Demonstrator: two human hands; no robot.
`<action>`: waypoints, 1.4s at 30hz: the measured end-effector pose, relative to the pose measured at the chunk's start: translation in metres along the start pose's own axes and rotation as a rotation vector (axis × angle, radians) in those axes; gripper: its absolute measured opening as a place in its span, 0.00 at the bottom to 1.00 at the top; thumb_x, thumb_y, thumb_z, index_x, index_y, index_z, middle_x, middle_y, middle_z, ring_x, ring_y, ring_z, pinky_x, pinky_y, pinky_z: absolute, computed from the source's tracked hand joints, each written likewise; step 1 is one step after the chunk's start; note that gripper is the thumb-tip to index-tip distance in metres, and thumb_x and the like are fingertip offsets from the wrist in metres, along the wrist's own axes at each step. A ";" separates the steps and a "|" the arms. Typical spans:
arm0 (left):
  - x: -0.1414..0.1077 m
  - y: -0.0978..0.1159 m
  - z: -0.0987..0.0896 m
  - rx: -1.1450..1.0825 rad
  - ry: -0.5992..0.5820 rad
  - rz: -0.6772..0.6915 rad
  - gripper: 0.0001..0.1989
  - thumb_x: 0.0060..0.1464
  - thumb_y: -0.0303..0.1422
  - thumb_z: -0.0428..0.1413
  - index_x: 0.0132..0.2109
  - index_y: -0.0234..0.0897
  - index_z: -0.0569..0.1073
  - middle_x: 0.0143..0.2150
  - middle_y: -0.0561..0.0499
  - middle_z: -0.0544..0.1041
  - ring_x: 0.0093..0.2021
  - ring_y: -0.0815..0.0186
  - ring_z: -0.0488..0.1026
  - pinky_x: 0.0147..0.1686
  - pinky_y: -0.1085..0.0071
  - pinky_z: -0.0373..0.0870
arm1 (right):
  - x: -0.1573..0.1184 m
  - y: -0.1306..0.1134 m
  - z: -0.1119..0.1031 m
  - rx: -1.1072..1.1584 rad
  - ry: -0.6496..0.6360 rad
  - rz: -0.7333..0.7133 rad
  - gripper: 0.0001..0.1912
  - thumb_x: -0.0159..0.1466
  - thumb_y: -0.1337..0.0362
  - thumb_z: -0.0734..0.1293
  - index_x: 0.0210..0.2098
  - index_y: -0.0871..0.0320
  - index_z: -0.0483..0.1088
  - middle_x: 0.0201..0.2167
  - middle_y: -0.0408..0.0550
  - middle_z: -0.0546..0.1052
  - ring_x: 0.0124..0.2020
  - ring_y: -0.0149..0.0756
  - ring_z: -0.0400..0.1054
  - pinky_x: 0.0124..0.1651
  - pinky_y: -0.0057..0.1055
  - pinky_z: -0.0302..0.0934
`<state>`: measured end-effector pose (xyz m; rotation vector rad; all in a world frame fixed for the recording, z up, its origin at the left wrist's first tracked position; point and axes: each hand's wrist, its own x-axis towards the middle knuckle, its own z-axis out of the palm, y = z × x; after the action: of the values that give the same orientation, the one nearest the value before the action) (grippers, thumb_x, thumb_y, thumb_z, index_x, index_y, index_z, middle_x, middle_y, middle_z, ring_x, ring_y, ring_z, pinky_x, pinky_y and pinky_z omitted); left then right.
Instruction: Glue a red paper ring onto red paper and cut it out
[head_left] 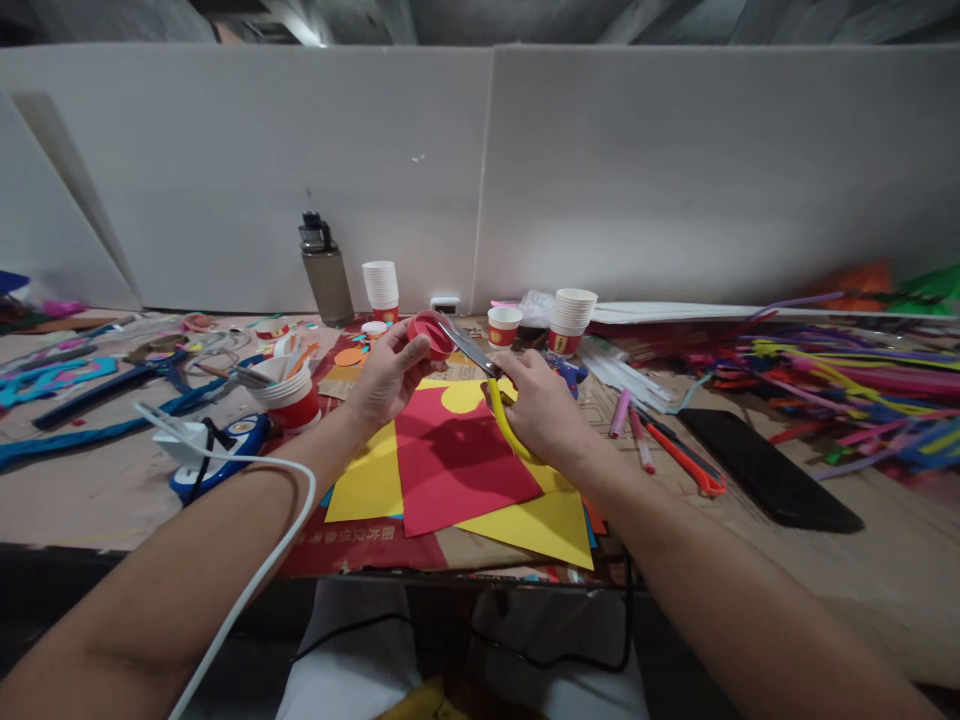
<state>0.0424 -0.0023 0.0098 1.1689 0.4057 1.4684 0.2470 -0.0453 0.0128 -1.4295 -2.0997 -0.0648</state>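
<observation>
Left hand [385, 378] pinches red piece [439, 344]; right [541, 405] grips scissors [478, 356].

A pale wall [247, 130] of panels spans ten to two o'clock, its upright seam [484, 180] at twelve. Another panel [37, 210] with a slanting edge stands near ten. Above, grey beams [391, 20] sit in shadow, a bright streak of light [304, 30] at eleven. The cardboard-covered surface [892, 590] runs nine to three, dark beneath.

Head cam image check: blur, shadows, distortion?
Head view, far right: multicoloured heap of thin craft strips looks smeared; head view, centre: soft shadow across red rectangular paper sheet, yellow-handled metal scissors fairly clear; head view, lower corners: wide-angle stretching.
</observation>
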 end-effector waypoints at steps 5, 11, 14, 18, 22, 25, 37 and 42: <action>-0.001 0.001 0.000 -0.002 -0.006 0.003 0.24 0.42 0.42 0.69 0.44 0.35 0.75 0.37 0.49 0.76 0.34 0.70 0.73 0.32 0.75 0.74 | 0.000 -0.001 -0.001 -0.003 0.007 -0.005 0.19 0.63 0.60 0.65 0.53 0.57 0.72 0.43 0.55 0.71 0.35 0.39 0.67 0.38 0.34 0.61; -0.001 0.001 0.000 0.005 -0.040 0.029 0.21 0.47 0.43 0.66 0.44 0.34 0.76 0.38 0.47 0.77 0.35 0.69 0.74 0.32 0.74 0.73 | 0.000 -0.001 -0.001 -0.006 0.011 -0.019 0.18 0.64 0.60 0.64 0.52 0.56 0.72 0.43 0.55 0.72 0.36 0.40 0.66 0.38 0.34 0.61; -0.001 0.001 0.001 0.006 -0.041 0.028 0.21 0.48 0.44 0.66 0.44 0.34 0.76 0.38 0.47 0.77 0.35 0.69 0.74 0.32 0.75 0.73 | 0.000 -0.001 -0.001 -0.008 0.003 -0.019 0.18 0.64 0.61 0.64 0.52 0.57 0.72 0.43 0.55 0.72 0.37 0.40 0.67 0.39 0.34 0.60; -0.001 0.001 0.001 0.007 -0.044 0.028 0.22 0.47 0.44 0.66 0.45 0.34 0.76 0.39 0.47 0.78 0.36 0.69 0.75 0.32 0.75 0.73 | 0.000 -0.002 -0.002 -0.007 0.000 -0.009 0.17 0.63 0.62 0.65 0.51 0.57 0.73 0.42 0.54 0.72 0.36 0.40 0.67 0.38 0.33 0.60; -0.001 0.001 0.001 0.000 -0.027 0.024 0.22 0.48 0.45 0.66 0.44 0.34 0.76 0.39 0.46 0.79 0.37 0.67 0.77 0.31 0.75 0.73 | 0.001 0.000 0.000 0.015 0.011 -0.020 0.17 0.63 0.63 0.65 0.51 0.57 0.73 0.43 0.54 0.73 0.38 0.41 0.68 0.40 0.33 0.60; 0.000 0.001 0.001 -0.008 -0.008 0.021 0.22 0.47 0.47 0.65 0.42 0.35 0.76 0.40 0.46 0.79 0.37 0.65 0.78 0.30 0.74 0.74 | 0.001 0.002 0.001 0.019 0.016 -0.037 0.16 0.63 0.63 0.64 0.50 0.57 0.73 0.43 0.55 0.73 0.38 0.41 0.68 0.40 0.34 0.61; 0.001 -0.002 0.002 -0.054 0.120 -0.036 0.23 0.50 0.52 0.61 0.42 0.36 0.74 0.36 0.47 0.80 0.35 0.64 0.79 0.25 0.75 0.72 | 0.001 0.003 0.002 -0.088 -0.002 -0.033 0.20 0.63 0.63 0.64 0.54 0.56 0.70 0.45 0.56 0.71 0.37 0.42 0.68 0.37 0.35 0.62; 0.000 -0.004 0.001 -0.061 0.076 -0.050 0.24 0.50 0.51 0.62 0.43 0.36 0.75 0.37 0.46 0.81 0.36 0.64 0.79 0.27 0.74 0.73 | 0.001 0.003 0.003 -0.081 -0.020 -0.008 0.21 0.64 0.60 0.64 0.55 0.56 0.69 0.47 0.57 0.69 0.35 0.41 0.68 0.37 0.37 0.62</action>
<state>0.0453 -0.0016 0.0072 1.0495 0.4369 1.4749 0.2480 -0.0420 0.0100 -1.4753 -2.1412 -0.1406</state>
